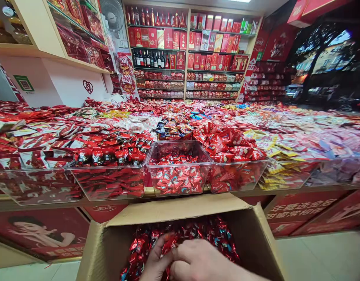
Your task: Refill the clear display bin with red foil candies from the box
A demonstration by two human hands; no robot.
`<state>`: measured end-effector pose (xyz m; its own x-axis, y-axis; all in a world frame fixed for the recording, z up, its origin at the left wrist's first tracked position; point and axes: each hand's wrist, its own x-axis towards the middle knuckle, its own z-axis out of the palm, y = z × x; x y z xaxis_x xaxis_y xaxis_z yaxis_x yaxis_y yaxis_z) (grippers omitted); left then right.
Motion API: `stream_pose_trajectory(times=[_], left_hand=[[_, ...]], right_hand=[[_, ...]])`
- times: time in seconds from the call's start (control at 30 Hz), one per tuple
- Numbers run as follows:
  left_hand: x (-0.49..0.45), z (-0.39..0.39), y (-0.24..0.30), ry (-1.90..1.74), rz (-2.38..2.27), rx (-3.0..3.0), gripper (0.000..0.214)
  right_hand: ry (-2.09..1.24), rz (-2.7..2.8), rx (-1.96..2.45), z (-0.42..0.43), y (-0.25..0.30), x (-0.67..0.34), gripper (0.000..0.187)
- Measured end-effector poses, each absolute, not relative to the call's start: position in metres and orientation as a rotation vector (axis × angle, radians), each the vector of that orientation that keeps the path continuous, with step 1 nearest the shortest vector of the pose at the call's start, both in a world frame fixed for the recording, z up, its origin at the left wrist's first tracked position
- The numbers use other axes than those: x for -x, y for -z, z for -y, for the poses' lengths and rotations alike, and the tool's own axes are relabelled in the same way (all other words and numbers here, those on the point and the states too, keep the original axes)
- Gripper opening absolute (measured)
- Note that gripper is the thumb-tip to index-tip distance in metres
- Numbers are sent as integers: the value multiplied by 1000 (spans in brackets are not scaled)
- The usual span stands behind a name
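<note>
An open cardboard box [180,208] stands in front of me, with many shiny red wrapped candies [223,238] inside. Both hands are down in the box over these candies. My left hand [157,259] has its thumb and fingers bent together around something among the red wrappers. Touching it, my right hand [194,259] is closed with curled fingers; what it grips is hidden. Just beyond the box, a clear plastic bin [207,162] is partly filled with small red wrapped candies [180,175], lower than the heaped bins on either side.
Clear bins heaped with packets line the counter, including a left bin [109,183] and a right bin [238,177]. Yellow packets [273,175] lie farther right. Shelves [187,50] with bottles and red boxes stand at the back. Tiled floor [320,257] shows on the right.
</note>
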<state>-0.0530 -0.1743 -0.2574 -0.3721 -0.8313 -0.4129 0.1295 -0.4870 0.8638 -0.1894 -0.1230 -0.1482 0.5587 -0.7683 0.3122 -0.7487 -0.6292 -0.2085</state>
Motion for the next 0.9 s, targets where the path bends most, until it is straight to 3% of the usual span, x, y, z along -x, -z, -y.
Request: stream_pose_trajectory(times=[0.07, 0.13, 0.2, 0.3, 0.43, 0.6, 0.77, 0.9], left_hand=[[54, 172, 260, 2044, 984, -1076, 42], [55, 171, 263, 2108, 989, -1000, 44], [56, 170, 264, 2095, 1027, -997, 44], [56, 170, 260, 2115, 1035, -981, 39], [53, 168, 247, 2154, 900, -990, 42], [48, 176, 244, 1946, 811, -1137, 39], [44, 186, 246, 1833, 678, -1259, 34], [44, 184, 243, 1843, 685, -1253, 31]], right_hand=[[549, -1553, 2452, 112, 185, 188, 13], [620, -1688, 2132, 111, 208, 191, 27], [676, -1696, 1902, 113, 217, 195, 38], [697, -1659, 1755, 114, 218, 197, 42], [667, -1662, 1747, 114, 219, 200, 36], [348, -1896, 1766, 115, 229, 206, 30], [108, -1735, 1954, 103, 248, 195, 51], [-10, -1676, 2147, 101, 251, 188, 31]])
